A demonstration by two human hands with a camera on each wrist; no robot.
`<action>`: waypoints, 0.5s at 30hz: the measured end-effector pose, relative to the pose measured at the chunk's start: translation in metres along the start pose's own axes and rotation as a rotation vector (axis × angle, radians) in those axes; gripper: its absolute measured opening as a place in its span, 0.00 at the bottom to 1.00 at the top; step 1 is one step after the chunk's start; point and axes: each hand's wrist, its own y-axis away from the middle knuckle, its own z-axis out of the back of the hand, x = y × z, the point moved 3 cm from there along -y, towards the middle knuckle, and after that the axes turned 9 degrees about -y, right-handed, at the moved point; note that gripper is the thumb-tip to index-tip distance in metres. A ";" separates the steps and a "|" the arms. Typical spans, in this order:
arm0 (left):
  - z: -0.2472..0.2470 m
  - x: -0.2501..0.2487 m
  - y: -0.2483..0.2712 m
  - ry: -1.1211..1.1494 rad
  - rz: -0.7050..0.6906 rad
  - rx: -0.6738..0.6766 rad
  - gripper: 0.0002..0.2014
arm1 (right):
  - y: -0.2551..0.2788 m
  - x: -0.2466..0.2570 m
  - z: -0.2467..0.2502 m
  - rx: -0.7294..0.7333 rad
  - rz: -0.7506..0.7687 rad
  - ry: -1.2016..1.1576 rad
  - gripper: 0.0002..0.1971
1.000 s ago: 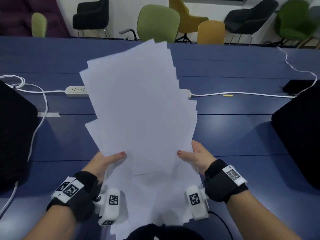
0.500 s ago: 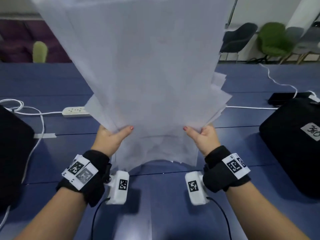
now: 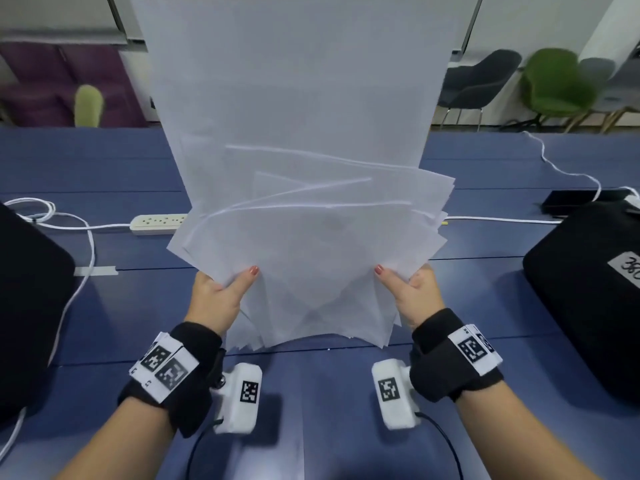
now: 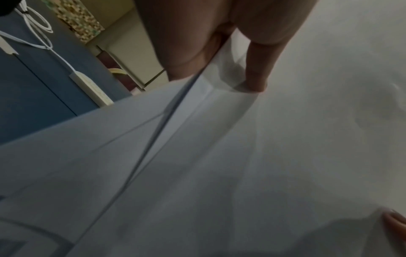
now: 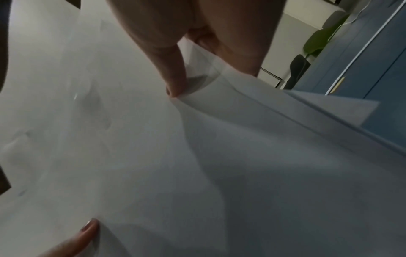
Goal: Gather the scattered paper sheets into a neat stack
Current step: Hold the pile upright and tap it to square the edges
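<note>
A bundle of white paper sheets (image 3: 301,140) stands upright over the blue table (image 3: 485,306), its lower corners fanned and uneven, with the bottom edges at the tabletop. My left hand (image 3: 221,292) pinches the bundle's lower left side, thumb in front and fingers hidden behind. My right hand (image 3: 408,289) pinches the lower right side the same way. In the left wrist view the sheets (image 4: 241,156) fill the frame under my left thumb (image 4: 259,69). The right wrist view shows the sheets (image 5: 219,156) under my right thumb (image 5: 173,78).
A white power strip (image 3: 156,223) with its white cable (image 3: 83,220) lies behind the paper on the left. Black cases sit at the left edge (image 3: 27,306) and right edge (image 3: 588,299). Chairs (image 3: 554,84) stand beyond the table.
Both hands have raised the bundle from a tilted, flat hold to upright and moved it forward. The sheets' lower edges have come down to the tabletop.
</note>
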 end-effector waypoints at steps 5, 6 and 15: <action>0.006 0.004 0.023 -0.012 -0.033 0.035 0.12 | 0.030 -0.001 0.012 0.009 0.019 -0.017 0.15; 0.006 0.005 0.027 -0.016 -0.026 0.037 0.12 | 0.034 -0.002 0.013 0.009 0.020 -0.010 0.15; 0.020 0.001 0.052 0.041 -0.026 0.192 0.18 | 0.064 0.005 0.023 0.033 -0.039 -0.039 0.11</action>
